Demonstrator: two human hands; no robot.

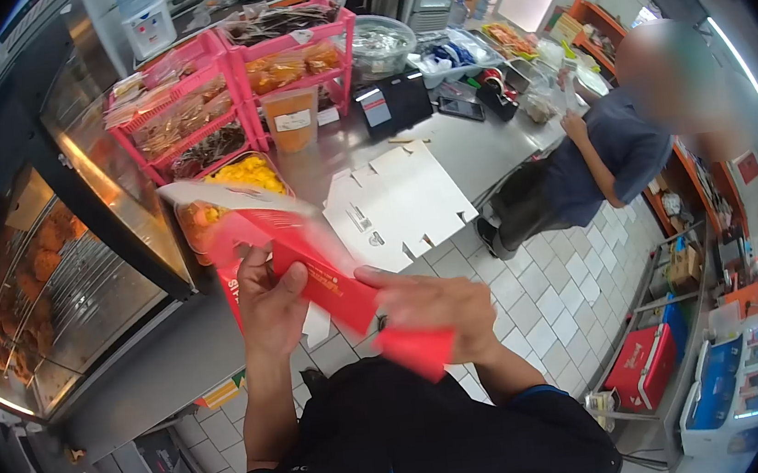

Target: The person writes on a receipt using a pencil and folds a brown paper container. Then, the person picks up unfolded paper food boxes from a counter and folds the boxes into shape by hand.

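A red cardboard takeaway box [325,290] with yellow print and a white inside is partly folded in front of me, its far flap blurred. My left hand [273,305] grips its left part, thumb on the printed side. Over its right end lies my right hand [438,312], smeared by motion, index finger along the edge and the other fingers on a red flap; its thumb is hidden. Just beyond, a white flat carton [408,201] with notched edges lies on the steel counter [468,158]. A tray of yellow food [248,174] stands behind the box's left side.
A heated display cabinet [79,199] with fried food stands at my left. Pink racks [238,85] of bagged goods, a black tablet [393,104] and a phone [461,108] are on the counter. At right a person [596,149] in dark clothes holds a plastic bag.
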